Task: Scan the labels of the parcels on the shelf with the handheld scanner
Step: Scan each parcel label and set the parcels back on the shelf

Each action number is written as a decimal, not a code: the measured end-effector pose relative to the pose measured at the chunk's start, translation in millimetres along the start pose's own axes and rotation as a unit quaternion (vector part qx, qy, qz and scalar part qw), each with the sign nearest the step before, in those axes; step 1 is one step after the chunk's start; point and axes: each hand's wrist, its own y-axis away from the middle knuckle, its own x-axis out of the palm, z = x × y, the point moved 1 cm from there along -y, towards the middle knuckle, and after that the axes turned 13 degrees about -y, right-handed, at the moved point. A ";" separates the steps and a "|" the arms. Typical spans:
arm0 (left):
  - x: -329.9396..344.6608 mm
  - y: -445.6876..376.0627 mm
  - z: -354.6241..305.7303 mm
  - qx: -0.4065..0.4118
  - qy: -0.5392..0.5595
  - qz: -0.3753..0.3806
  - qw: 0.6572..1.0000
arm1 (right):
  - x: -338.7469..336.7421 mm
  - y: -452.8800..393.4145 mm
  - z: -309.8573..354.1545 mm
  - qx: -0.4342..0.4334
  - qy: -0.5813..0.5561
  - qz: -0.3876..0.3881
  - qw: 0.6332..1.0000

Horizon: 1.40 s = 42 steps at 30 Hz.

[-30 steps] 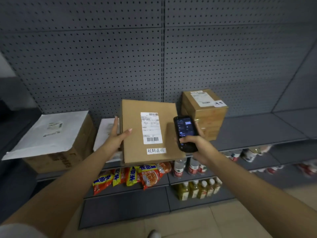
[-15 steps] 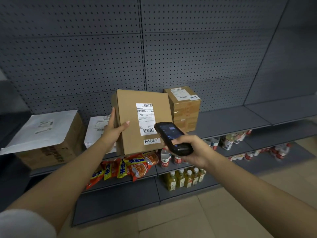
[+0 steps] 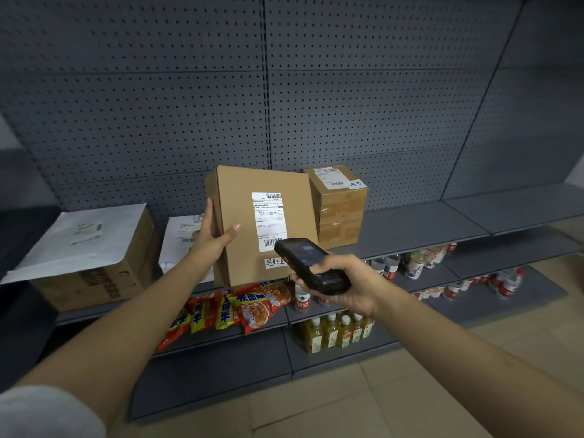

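Pointing up and to the far left, the handheld scanner [image 3: 311,265] lies with its long axis running from the right hand [image 3: 343,284] toward the lower barcode on the shipping label [image 3: 269,221] of the flat cardboard parcel [image 3: 262,226]. Its nose sits just in front of that barcode and covers part of the small handwritten sticker [image 3: 274,262] below the label. The right hand is closed around the scanner's lower half, screen facing up.

The left hand [image 3: 211,240] grips the parcel's left edge, thumb on the labelled face and fingers behind, holding it upright and slightly tilted at the front of the shelf [image 3: 410,226]. The parcel's long side runs up and down, label facing the person.

The right hand is plainly the nearer to the label, so aiming seems to fall to it, while the left only steadies the parcel. The nose looks very close to the code; easing it back a little may help the read.

A taped brown box [image 3: 339,207] stands just right of and behind the parcel, its own label on top. A white mailer [image 3: 180,235] lies to the left behind the left hand, and a larger carton with a white envelope on top [image 3: 79,245] sits further left.
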 end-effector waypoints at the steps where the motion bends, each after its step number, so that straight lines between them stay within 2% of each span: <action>1: -1.5 0.3 0.2 -0.001 -0.001 -0.001 1.000 | 1.5 0.2 -0.9 0.001 -0.003 0.002 1.000; 21: -14.7 -10.4 14.3 0.003 0.011 -0.019 1.000 | 13.9 -9.7 -11.6 0.009 -0.007 0.012 1.000; 30: -18.0 -21.9 14.6 -0.026 0.028 -0.012 0.999 | 13.4 -26.2 -11.7 0.006 -0.008 0.008 1.000; 35: -18.7 -33.1 24.4 -0.050 0.072 0.012 0.996 | 15.4 -39.4 -13.8 -0.023 -0.010 -0.003 1.000; 42: -24.4 -50.8 33.5 -0.091 0.106 0.008 0.990 | 14.7 -69.7 -12.5 -0.051 0.008 -0.025 0.998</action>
